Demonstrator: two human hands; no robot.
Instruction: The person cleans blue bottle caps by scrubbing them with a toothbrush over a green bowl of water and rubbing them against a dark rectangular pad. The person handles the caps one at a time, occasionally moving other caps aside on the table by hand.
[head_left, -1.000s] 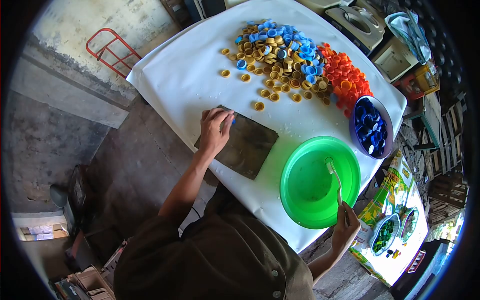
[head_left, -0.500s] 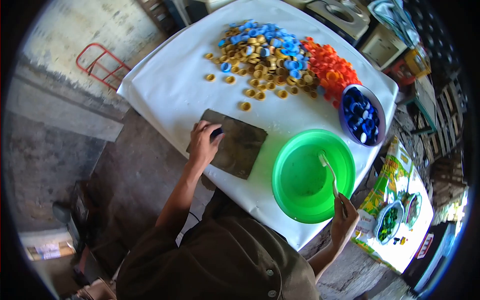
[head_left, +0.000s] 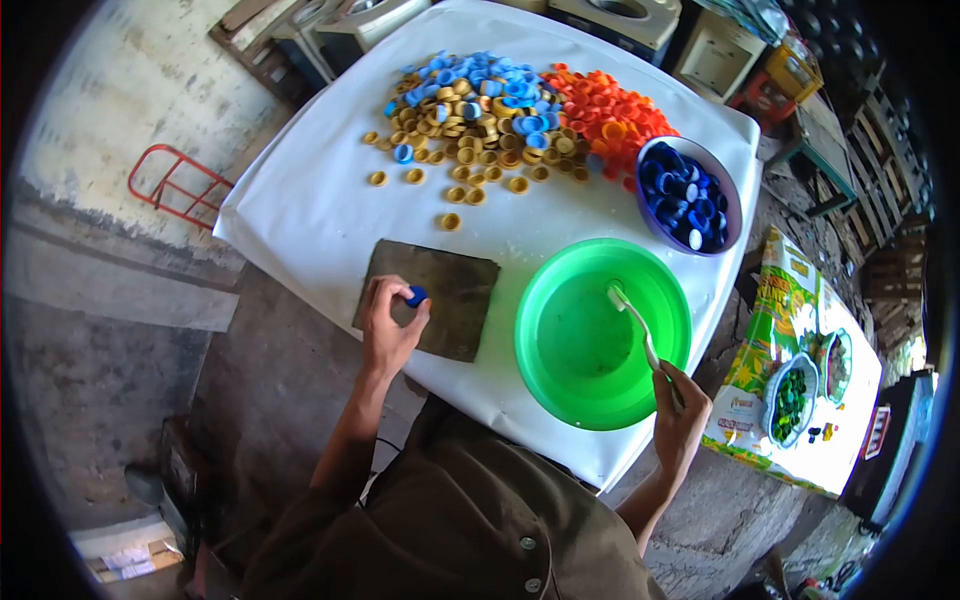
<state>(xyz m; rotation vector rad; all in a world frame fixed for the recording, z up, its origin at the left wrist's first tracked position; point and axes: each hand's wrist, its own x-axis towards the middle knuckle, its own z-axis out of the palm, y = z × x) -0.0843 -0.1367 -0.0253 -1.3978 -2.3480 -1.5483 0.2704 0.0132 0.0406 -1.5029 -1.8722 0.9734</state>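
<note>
Pinched in the fingers of my left hand is a dark blue bottle cap, held over a flat brown board or cloth. My right hand grips the handle of a white toothbrush, whose bristle end hangs over a green basin. The basin holds a little cloudy liquid with dark specks at its bottom. Beyond it stands a purple bowl filled with dark blue caps.
Yellow caps, light blue caps and orange caps lie heaped on the white-covered table. To the right, a second table bears a bowl of green caps. A red metal frame leans left.
The whole view has shifted, with the table's contents now further left. The blue cap in my left hand shows more plainly. My right hand still holds the toothbrush over the basin.
</note>
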